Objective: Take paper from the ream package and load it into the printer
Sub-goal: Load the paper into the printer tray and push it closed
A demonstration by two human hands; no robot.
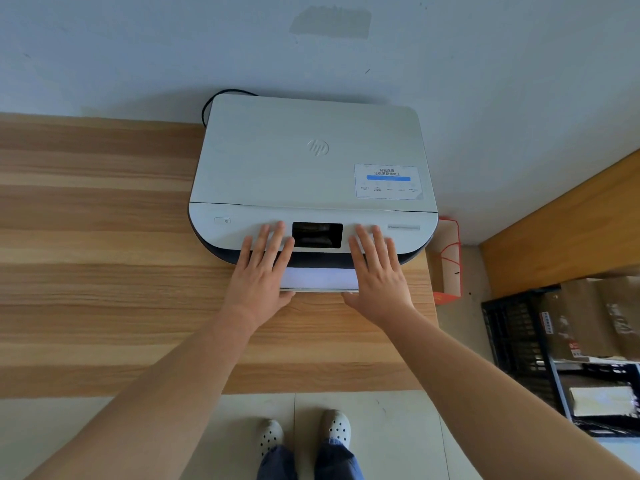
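- Paper (320, 278): a white stack lies in the tray at the printer's front, at 6 o'clock from the screen, sticking out over the table between the two hands.
- Printer (304, 161): white with a dark base, lid shut, sitting on the table against the wall; its right front corner reaches the table's right edge.
- Screen (317, 234): dark, in the middle of the front panel, between the two sets of fingertips.
- Left hand (260, 271): spread flat, palm down, holding nothing; its fingers lie on the front panel at 9 o'clock from the screen, and the palm covers the left end of the paper, with the thumb at the stack's front edge.
- Right hand (377, 273): also flat and spread, holding nothing; its fingers rest on the panel at 3 o'clock from the screen, and the palm covers the paper's right end.
- Table (104, 237): striped wood, bare at 9 o'clock from the printer.
- Sticker (388, 181): white with a blue bar, on the lid at 1 o'clock from the screen.
- Cable (207, 109): black, looping out behind the printer's back left corner.
- Crate (519, 344): black, on the floor at 4 o'clock from the printer, well apart from the table.
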